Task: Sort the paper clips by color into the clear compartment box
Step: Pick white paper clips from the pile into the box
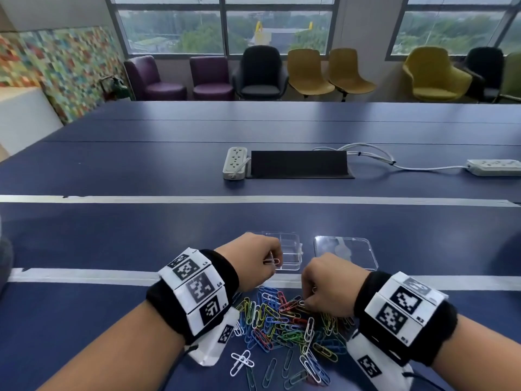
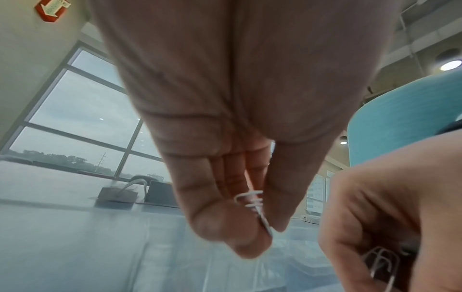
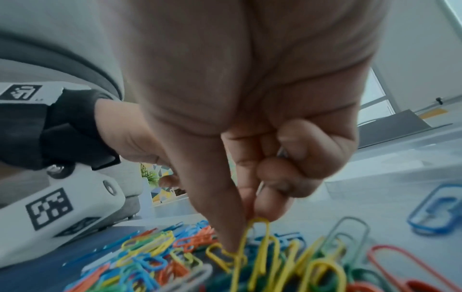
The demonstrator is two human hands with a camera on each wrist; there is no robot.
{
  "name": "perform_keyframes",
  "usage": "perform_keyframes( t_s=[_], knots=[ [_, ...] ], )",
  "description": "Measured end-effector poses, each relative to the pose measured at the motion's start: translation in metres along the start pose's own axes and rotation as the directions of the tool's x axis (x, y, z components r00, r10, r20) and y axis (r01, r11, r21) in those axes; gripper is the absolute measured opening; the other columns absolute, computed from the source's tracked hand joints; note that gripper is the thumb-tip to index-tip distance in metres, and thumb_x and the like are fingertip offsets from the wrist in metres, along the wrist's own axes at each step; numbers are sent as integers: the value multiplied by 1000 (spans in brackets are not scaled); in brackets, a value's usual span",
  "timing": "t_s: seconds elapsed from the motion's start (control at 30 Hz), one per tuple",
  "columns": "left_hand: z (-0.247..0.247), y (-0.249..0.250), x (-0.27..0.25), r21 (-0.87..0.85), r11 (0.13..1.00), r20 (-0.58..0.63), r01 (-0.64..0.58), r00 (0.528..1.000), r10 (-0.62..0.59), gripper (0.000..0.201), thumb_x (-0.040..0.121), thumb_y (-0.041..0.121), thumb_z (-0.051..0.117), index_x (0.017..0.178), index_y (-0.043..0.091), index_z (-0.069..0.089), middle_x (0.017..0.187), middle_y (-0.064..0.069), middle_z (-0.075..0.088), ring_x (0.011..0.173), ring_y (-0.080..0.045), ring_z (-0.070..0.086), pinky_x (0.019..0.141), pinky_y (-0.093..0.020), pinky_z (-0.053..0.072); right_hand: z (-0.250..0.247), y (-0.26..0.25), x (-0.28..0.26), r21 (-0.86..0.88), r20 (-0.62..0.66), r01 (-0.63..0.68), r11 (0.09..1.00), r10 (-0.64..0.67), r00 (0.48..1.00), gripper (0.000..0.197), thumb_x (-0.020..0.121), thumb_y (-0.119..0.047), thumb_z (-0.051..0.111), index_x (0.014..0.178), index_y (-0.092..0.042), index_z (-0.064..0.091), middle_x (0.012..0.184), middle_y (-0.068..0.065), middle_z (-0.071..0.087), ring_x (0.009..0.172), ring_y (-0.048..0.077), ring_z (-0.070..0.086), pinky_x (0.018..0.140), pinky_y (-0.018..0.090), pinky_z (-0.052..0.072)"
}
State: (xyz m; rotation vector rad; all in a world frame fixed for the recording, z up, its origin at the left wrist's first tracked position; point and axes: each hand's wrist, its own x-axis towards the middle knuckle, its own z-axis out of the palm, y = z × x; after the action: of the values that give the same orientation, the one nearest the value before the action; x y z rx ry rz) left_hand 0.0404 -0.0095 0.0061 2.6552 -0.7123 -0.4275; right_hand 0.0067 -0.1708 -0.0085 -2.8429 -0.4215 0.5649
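Note:
A pile of mixed-colour paper clips [image 1: 282, 320] lies on the blue table near me. Behind it stands the clear compartment box [image 1: 291, 253], with its lid [image 1: 345, 251] lying flat to the right. My left hand [image 1: 275, 259] hovers at the box's near left corner and pinches white paper clips [image 2: 252, 201] between thumb and fingers [image 2: 225, 227]. My right hand [image 1: 306, 301] reaches down into the pile. Its thumb and forefinger pinch a yellow paper clip [image 3: 257, 225] that still touches the heap. White clips [image 2: 380, 256] sit in its curled fingers.
Loose white and blue clips [image 1: 242, 362] lie at the near edge. Farther back are a white power strip [image 1: 234, 162], a black cable cover [image 1: 298, 163], and a second power strip [image 1: 493, 167] with its cord. Grey tape lines cross the table. Chairs line the windows.

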Motion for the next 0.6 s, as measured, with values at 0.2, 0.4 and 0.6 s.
perform_keyframes(
  t_s=[0.2, 0.4, 0.6],
  knots=[
    [-5, 18, 28, 28, 999, -62, 19, 998, -18, 24, 84, 10, 54, 103, 20, 66, 106, -6, 67, 98, -23, 62, 86, -30, 51, -26, 7, -1, 130, -56, -51, 990, 59, 997, 10, 77, -20, 64, 80, -21, 73, 56, -11, 54, 59, 5, 52, 57, 16, 40],
    [-4, 27, 38, 78, 995, -26, 55, 998, -53, 40, 83, 14, 60, 122, 22, 60, 115, -6, 65, 106, -23, 61, 92, -32, 50, -44, 12, 17, 238, -145, -135, 962, 173, 974, 19, 81, -16, 58, 90, -16, 75, 62, -6, 58, 65, 14, 57, 75, 22, 52],
    [-9, 17, 32, -18, 997, -72, 73, 995, -74, 47, 82, 6, 57, 124, 26, 57, 109, -6, 70, 99, -22, 65, 88, -32, 53, -44, -1, 35, 207, -104, -175, 963, 199, 974, 22, 82, -10, 59, 100, -9, 71, 89, 14, 71, 85, 26, 69, 82, 34, 58]
  ],
)
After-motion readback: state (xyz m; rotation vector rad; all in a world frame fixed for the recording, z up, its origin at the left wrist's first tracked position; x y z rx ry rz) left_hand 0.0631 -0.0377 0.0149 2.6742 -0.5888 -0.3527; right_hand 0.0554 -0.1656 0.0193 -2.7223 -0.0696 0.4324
